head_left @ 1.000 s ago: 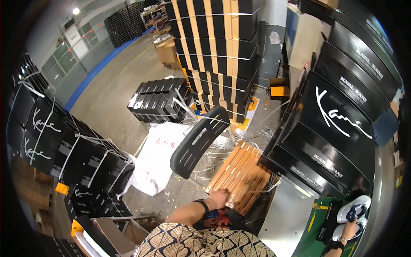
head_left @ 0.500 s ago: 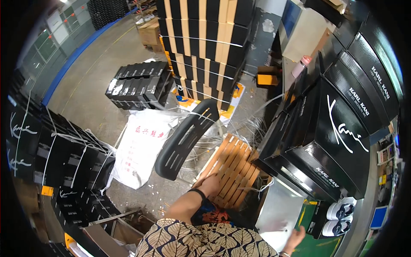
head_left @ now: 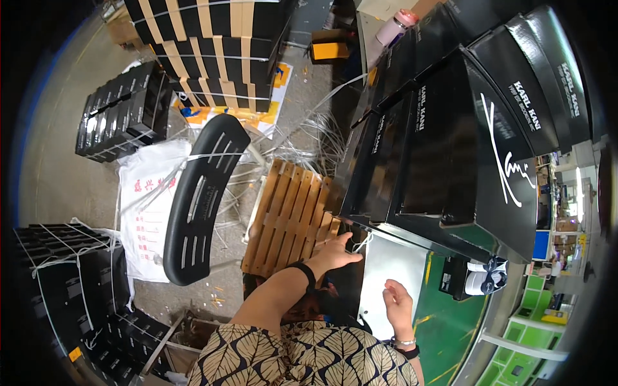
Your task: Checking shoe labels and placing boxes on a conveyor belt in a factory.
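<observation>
My left hand (head_left: 338, 252) reaches over the edge of the wooden slatted seat (head_left: 290, 215), fingers apart and holding nothing. Just beyond its fingertips a loop of white strap (head_left: 364, 243) hangs at the edge of the work surface. A dark band circles my left wrist. Above the shiny metal panel (head_left: 380, 276) my right hand (head_left: 399, 303) is raised, fingers up and a little curled, with nothing in it. Ahead of both hands stand stacked black shoe boxes (head_left: 444, 148), glossy and lettered in white.
A black slotted chair back (head_left: 206, 199) stands left of the seat, with a white sack (head_left: 148, 219) behind it. Strapped black boxes (head_left: 122, 116) sit on the floor, and a tall stack (head_left: 219, 55) rises beyond. White sneakers (head_left: 484, 278) lie at right; a pink bottle (head_left: 394, 27) stands farther back.
The view has swung to the right. My left hand has left the slatted seat and stretched toward the strap and boxes. My right hand has come up over the metal panel.
</observation>
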Tool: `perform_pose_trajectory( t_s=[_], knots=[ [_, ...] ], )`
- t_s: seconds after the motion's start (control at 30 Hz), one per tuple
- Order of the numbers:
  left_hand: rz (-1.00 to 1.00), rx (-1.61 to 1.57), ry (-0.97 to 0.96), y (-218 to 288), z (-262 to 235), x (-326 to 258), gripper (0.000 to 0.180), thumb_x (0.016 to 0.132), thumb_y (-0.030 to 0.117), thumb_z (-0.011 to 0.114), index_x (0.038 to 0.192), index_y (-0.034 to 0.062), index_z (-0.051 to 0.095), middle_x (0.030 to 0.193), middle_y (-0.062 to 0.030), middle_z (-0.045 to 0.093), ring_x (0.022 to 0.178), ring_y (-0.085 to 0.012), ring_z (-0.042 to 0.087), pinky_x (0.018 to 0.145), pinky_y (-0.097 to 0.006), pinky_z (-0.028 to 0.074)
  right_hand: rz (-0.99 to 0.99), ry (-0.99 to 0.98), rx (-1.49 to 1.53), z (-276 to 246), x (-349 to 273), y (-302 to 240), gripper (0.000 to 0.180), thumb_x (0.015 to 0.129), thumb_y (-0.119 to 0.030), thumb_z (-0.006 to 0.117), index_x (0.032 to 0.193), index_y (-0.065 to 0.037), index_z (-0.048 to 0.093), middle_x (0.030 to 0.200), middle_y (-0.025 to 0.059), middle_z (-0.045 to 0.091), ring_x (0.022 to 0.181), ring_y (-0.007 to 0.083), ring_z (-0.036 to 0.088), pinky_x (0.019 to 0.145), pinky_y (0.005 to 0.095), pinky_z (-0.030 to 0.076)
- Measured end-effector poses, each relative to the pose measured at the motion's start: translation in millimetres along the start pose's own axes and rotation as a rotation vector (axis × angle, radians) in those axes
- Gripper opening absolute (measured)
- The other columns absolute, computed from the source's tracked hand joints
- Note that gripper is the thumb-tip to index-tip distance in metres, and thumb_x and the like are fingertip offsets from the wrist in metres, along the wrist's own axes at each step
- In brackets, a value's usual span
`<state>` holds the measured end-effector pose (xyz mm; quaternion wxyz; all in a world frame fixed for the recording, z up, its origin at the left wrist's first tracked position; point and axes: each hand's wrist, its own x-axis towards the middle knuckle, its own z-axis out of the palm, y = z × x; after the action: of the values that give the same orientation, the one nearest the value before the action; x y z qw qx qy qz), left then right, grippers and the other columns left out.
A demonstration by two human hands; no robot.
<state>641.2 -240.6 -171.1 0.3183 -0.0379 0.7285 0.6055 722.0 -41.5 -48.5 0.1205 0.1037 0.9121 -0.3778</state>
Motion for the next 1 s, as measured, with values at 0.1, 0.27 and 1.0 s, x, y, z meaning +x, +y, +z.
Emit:
perform_pose_trajectory(
  t_s=[0.1,0.27,1.0],
  knots=[
    [0.004,0.120,0.005,15,17,5,0.083,0.071,0.048,0.061,0.135,0.0050,0.030,0.111,-0.0190,0.057,0.104,-0.0326,0.054,0.089,-0.036,0.041,-0.291,-0.152,-0.196,5,14,-78,0.025,0.076,0.000,0.059,0.101,-0.003,0.060,0.095,0.0150,0.062,0.086,0.0279,0.061,0.076,0.0315,0.049],
    [-0.057,-0.171,-0.056,7,18,13,0.058,0.076,0.037,0.057,0.125,0.0090,0.045,0.105,-0.0180,0.060,0.102,-0.0346,0.055,0.084,-0.036,0.042,-0.784,-0.322,-0.310,37,45,-155,0.027,0.073,-0.002,0.061,0.100,-0.003,0.059,0.112,0.0149,0.055,0.093,0.0312,0.058,0.079,0.0354,0.048],
    [0.312,-0.338,0.883,-100,-116,41,0.022,0.084,0.019,0.048,0.070,0.0048,0.057,0.054,-0.0129,0.053,0.051,-0.0263,0.054,0.049,-0.037,0.041,-0.773,-0.308,-0.970,100,67,-180,0.058,0.075,-0.025,0.061,0.121,0.005,0.042,0.130,0.0241,0.040,0.066,0.0287,0.063,0.056,0.0348,0.051]
  ],
)
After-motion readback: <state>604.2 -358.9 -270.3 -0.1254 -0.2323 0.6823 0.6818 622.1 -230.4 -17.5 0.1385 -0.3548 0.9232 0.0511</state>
